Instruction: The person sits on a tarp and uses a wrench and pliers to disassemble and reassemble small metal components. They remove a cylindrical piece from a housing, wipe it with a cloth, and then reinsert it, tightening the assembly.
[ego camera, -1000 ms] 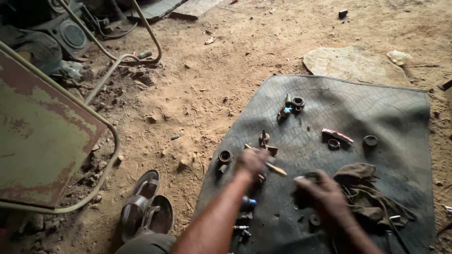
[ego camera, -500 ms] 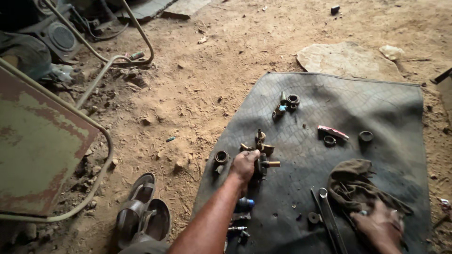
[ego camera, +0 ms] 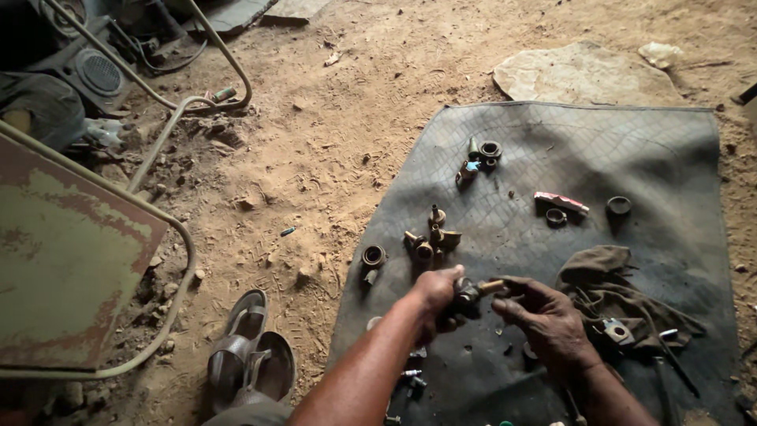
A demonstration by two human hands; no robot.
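Where hands (ego camera: 489,304) meet: small grimy fitting (ego camera: 471,292).

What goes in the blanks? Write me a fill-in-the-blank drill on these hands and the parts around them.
1. The left hand and right hand hold a small metal fitting over a dark ____.
2. The mat lies on sandy ____.
3. A pair of ____ sits left of the mat, near the person's left arm.
4. A crumpled ____ lies on the mat right of the right hand.

Missing words: mat; ground; sandals; rag
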